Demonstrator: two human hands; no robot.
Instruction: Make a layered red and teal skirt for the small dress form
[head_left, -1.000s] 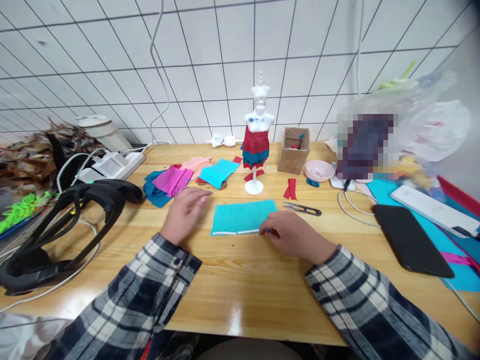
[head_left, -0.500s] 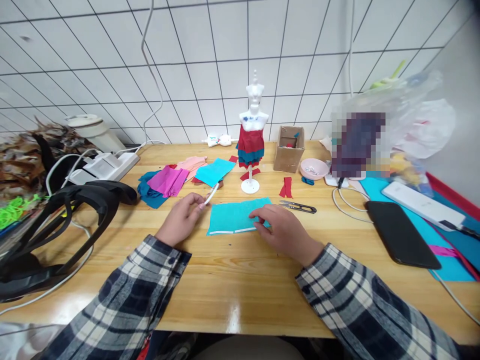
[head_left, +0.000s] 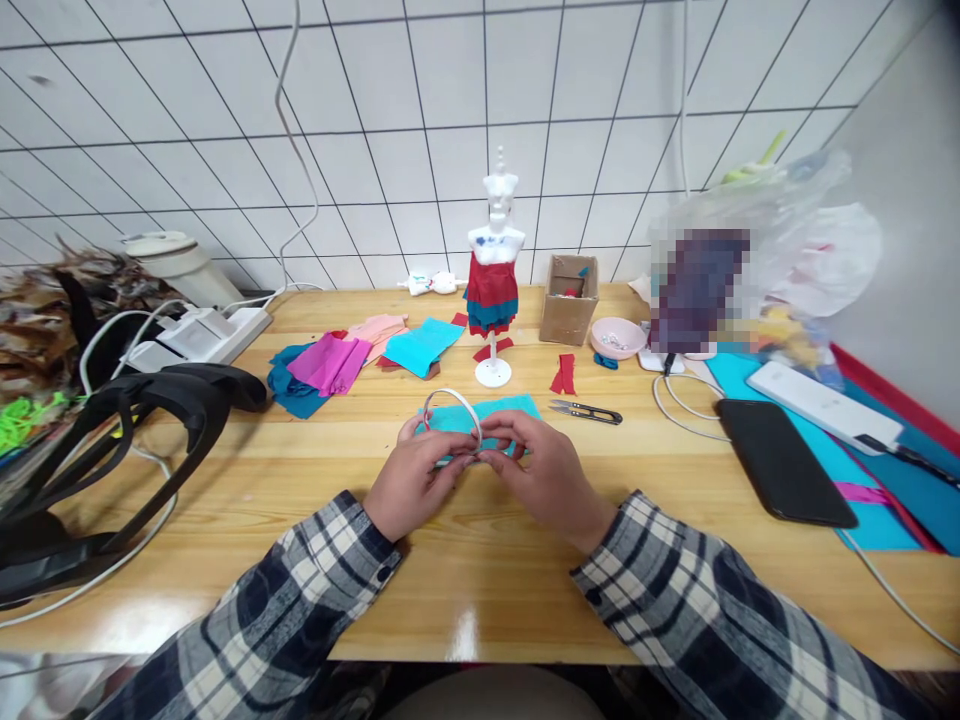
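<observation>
A thin roll of white tape (head_left: 466, 402) stands up as a ring from my left hand (head_left: 418, 475), whose fingers are closed round its lower part. My right hand (head_left: 544, 465) meets it fingertip to fingertip, pinched at the roll's near side; what lies between these fingertips is too small to make out. Beneath both hands lies a turquoise piece of cloth (head_left: 517, 405), its near edge mostly hidden by the fingers. Thread snips (head_left: 589, 411) rest to the right of the cloth. Red fabric strips (head_left: 563, 374) lie behind the snips.
A small white dress form (head_left: 496, 243) wearing a red and blue skirt stands behind the cloth. Fabric pieces (head_left: 330, 365) are heaped at left, near a black headset (head_left: 202, 400). A cardboard box (head_left: 564, 318), pink bowl (head_left: 619, 340) and black phone (head_left: 780, 460) stand or lie at right.
My left hand has moved right with the tape roll, over the cloth, and the roll now shows as a ring. My right hand has shifted slightly left to meet it.
</observation>
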